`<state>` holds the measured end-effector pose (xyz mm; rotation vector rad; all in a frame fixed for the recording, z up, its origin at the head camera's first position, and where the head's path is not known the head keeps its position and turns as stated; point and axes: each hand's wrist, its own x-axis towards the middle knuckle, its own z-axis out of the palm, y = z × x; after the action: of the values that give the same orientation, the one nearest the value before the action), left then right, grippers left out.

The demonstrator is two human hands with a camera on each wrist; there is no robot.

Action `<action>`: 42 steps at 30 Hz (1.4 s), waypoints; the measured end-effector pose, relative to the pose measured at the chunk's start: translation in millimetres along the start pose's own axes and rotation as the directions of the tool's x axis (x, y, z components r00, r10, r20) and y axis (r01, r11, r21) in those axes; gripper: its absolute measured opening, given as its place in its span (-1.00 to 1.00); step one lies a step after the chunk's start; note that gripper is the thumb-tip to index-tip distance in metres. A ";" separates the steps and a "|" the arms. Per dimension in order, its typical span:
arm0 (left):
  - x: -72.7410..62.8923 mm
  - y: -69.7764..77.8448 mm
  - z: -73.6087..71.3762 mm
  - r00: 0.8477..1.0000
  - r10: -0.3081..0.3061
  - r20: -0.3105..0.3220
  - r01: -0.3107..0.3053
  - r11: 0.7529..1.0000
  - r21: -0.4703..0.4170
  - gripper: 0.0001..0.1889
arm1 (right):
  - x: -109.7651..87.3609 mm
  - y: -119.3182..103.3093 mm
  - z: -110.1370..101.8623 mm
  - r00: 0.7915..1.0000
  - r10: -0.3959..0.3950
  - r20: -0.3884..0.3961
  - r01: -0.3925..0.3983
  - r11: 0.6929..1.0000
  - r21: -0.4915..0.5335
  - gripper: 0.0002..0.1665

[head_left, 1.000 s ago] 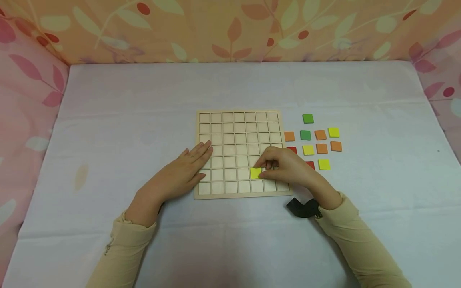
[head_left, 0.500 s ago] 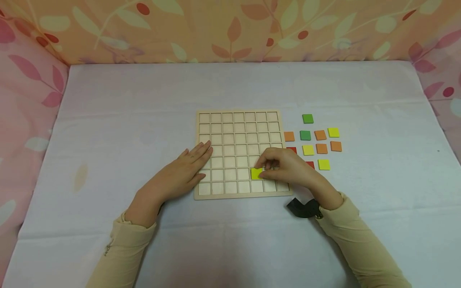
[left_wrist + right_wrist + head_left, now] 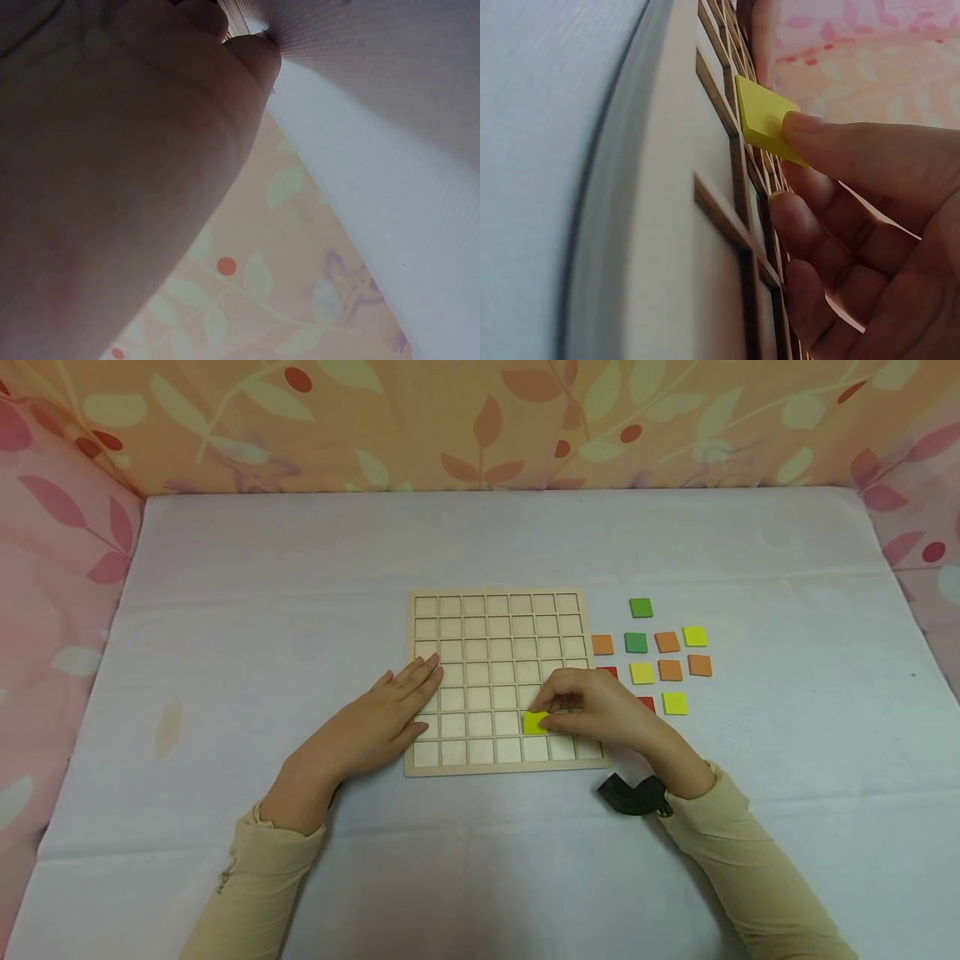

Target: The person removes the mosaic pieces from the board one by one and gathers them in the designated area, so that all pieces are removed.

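Observation:
A light wooden grid board (image 3: 450, 770) with square compartments lies on the white cloth. My right hand (image 3: 600, 703) pinches a yellow square tile (image 3: 534, 722) between thumb and fingers, over a compartment in the second row from the near edge. In the right wrist view the tile (image 3: 765, 116) stands tilted against the dividers, its thumb-side edge raised. My left hand (image 3: 382, 714) rests with straight fingers on the board's left edge. The left wrist view shows mostly the palm (image 3: 112, 150), with a sliver of the board beyond it.
Right of the board lie several loose square tiles: green (image 3: 641, 607), orange (image 3: 667, 642), yellow (image 3: 674, 703) and red ones partly hidden by my right hand. A black strap (image 3: 633, 794) hangs at my right wrist. Patterned cloth walls (image 3: 480, 427) border the table.
The yellow tile has shifted very slightly right and toward me, with my right fingers moving along. My left hand and the loose tiles stay where they were.

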<state>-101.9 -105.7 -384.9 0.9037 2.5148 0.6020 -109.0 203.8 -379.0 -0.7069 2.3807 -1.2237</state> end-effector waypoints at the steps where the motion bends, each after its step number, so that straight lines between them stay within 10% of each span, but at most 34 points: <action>1: -0.1 0.1 -0.1 1.000 0.000 0.001 0.000 1.000 0.000 -0.30 | 0.0 -0.3 0.0 1.000 -0.004 0.001 0.004 1.000 -0.003 -0.79; 42: -0.4 0.3 -0.5 1.000 0.008 -0.007 -0.007 1.000 0.002 -0.30 | -3.8 0.4 -8.9 0.998 0.061 -0.024 -0.060 0.997 0.049 -0.77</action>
<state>-101.7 -105.9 -384.3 0.9136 2.5197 0.6063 -110.8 211.9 -374.0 -0.6036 2.3672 -1.2675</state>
